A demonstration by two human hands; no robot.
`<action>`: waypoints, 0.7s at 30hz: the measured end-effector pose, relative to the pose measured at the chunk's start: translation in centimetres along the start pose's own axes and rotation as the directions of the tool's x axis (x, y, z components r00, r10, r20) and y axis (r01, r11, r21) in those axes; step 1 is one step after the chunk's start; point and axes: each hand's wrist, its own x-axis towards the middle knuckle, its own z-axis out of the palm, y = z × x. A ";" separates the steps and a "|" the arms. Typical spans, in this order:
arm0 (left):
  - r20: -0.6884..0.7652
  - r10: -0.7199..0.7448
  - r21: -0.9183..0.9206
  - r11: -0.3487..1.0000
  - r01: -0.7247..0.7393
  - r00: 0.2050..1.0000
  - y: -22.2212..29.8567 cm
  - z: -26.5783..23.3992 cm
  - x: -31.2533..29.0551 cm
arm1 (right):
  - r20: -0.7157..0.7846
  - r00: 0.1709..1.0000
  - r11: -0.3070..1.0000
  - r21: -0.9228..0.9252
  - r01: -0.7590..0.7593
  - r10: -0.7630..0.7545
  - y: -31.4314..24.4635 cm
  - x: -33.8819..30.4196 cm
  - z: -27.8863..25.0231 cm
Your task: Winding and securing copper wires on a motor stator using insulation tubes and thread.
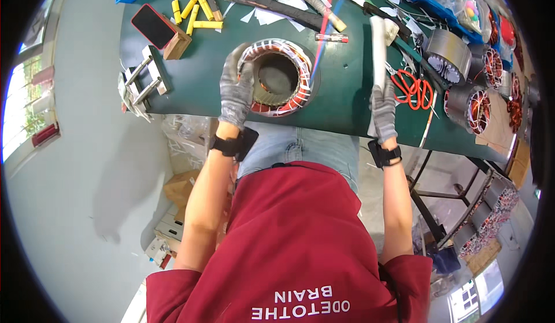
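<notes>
A motor stator [304,85] stands on the green table near its front edge, its open bore facing up. Orange-red windings laced with white cord ring its top. My left hand [236,89], in a grey glove, grips the stator's left side, with the fingers against the winding rim. Off to the right, my gloved right hand [383,112] is closed round the lower end of a long white stick-like tool [378,48], which points away from me. Red-handled scissors [411,90] lie just right of that hand.
Far left hold a phone [152,26] on a wooden block [177,44], yellow pieces [193,19] and a metal frame [147,79]. Dark bars [277,9] and paper scraps lie at the back. More stators [448,51] and blue bins [445,10] stand right. Coloured cords [324,34] cross beside the stator.
</notes>
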 end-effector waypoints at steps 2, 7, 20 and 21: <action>-0.136 0.011 0.076 0.997 -0.001 0.991 -1.1 0.1 -1.4 | 0.038 0.981 0.933 0.303 -0.193 0.191 -3.6 -1.6 -0.8; -0.198 0.356 0.530 0.823 -0.205 0.913 2.8 1.2 -2.7 | 0.288 0.929 0.707 0.606 -0.364 0.232 -6.8 -4.7 -0.8; 0.189 0.354 0.600 0.697 -0.393 0.916 5.5 3.8 -1.9 | 0.330 0.760 0.702 -0.299 0.647 -0.560 -9.3 -5.9 3.1; 0.191 0.363 0.604 0.689 -0.401 0.912 5.5 3.6 -1.9 | 0.331 0.761 0.703 -0.299 0.645 -0.558 -8.9 -4.8 2.6</action>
